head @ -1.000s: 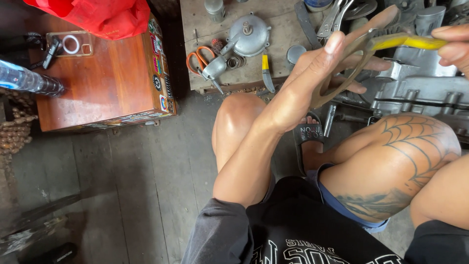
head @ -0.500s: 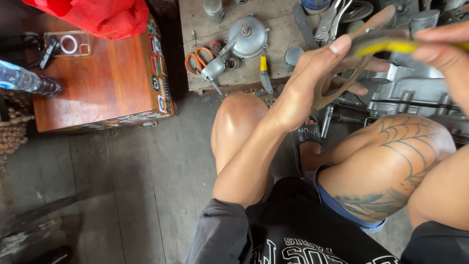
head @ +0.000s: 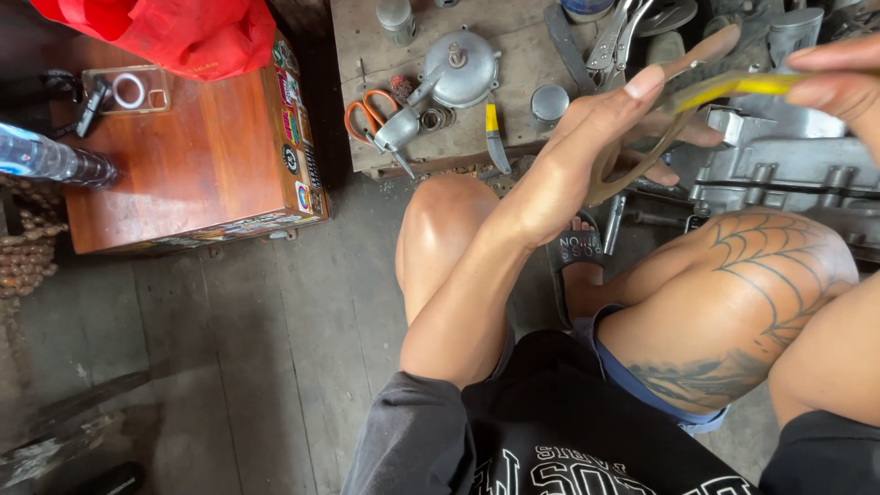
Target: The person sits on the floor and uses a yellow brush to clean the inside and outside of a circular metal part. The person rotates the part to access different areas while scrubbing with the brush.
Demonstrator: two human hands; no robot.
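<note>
My left hand is raised over my knees and holds a thin brown gasket-like sheet with cut-out openings. My right hand at the upper right edge grips a yellow-handled tool whose tip meets the sheet. Behind both hands lies a grey metal engine casing on the floor.
A wooden board ahead carries orange-handled scissors, a round metal cover, a yellow-handled knife and pliers. At left a wooden box bears a phone, a red bag and a water bottle.
The right hand and the yellow-handled tool shifted slightly along the sheet's edge. The left hand stays in nearly the same place with the sheet.
</note>
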